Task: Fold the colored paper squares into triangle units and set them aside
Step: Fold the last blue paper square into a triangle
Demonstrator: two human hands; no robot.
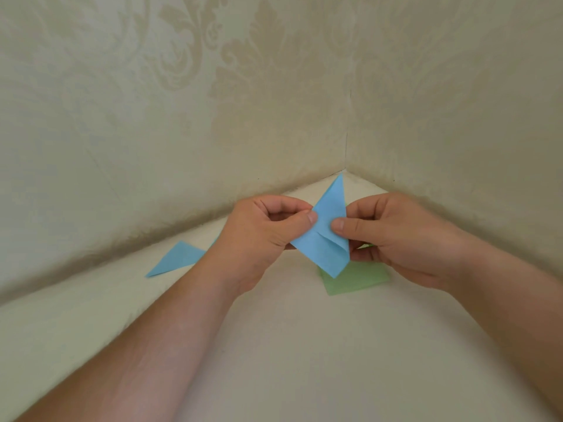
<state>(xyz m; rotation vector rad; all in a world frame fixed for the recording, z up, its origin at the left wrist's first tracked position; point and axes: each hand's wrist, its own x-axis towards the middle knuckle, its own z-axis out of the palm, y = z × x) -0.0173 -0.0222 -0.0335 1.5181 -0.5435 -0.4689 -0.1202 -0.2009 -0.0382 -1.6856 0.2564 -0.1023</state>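
Two hands share one blue paper sheet [327,236], lifted off the white tabletop [274,345] so that both faces of the sheet can be reached at once. Left hand [265,236]: thumb laid on the near face at the sheet's left edge, curled fingers behind, a pinch that anchors that side. Right hand [393,239]: thumb pressing the near face just right of centre, fingers tucked behind the right edge, likewise a pinch. Between the two thumbs runs a shallow crease, and one flap overlaps below it; the grips appear placed either side of this line so that the fold can be sharpened without the layers sliding. Above the grips a pointed tip of the sheet stands free toward the wall corner; below them a second point hangs down. Directly beneath the held sheet, resting flat on the tabletop, lies a stack of green paper squares [356,278], probably the supply kept within reach. Well to the left of the left hand lies a blue folded triangle [179,258], apparently a finished unit set aside. Patterned wallpaper [213,102] closes the corner behind.
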